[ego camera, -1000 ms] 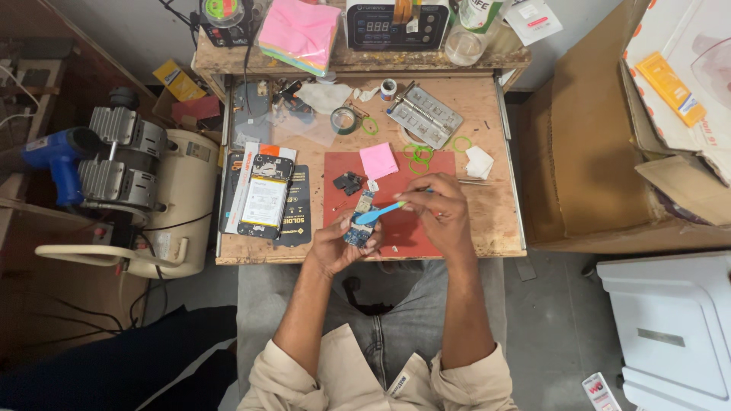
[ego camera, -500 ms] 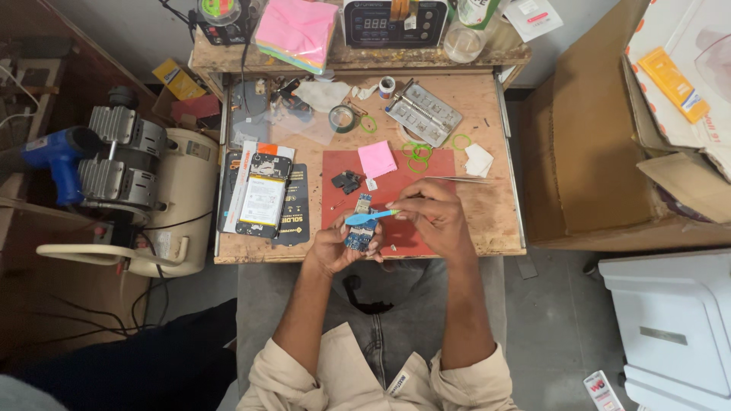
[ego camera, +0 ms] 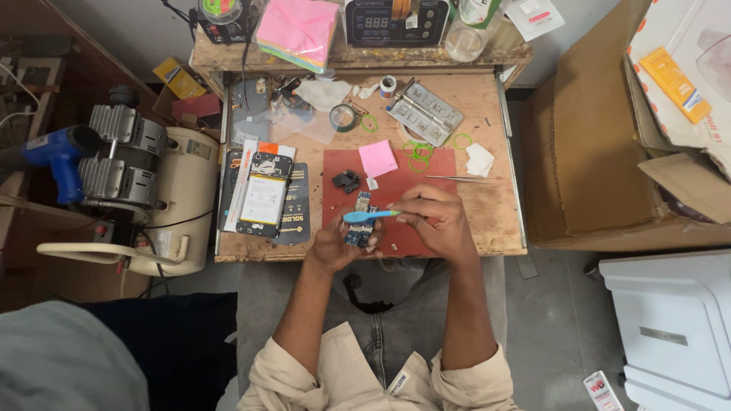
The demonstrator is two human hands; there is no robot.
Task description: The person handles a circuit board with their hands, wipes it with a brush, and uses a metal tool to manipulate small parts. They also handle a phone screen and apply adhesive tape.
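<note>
Two hands over red mat (ego camera: 426,164): left hand (ego camera: 335,245) gripping small circuit board (ego camera: 358,228) (blue); right hand (ego camera: 434,221) pinching blue-handled tool (ego camera: 369,216), tip just above board; tweezers (ego camera: 457,180) beyond right hand.

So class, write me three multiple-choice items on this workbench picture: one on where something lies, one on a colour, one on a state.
1. Where does the opened phone lie?
A. left of the red mat
B. on the top shelf
C. on the floor

2. What colour is the tool in the right hand?
A. yellow
B. light blue
C. black

3. In what state is the small circuit board?
A. lying alone on the mat
B. held in the left hand
C. sealed in a box

Answers: 1 A, the phone rests on the table beside the red mat's left edge. 2 B, the handle shows light blue. 3 B, left-hand fingers grip it above the table edge.
</note>
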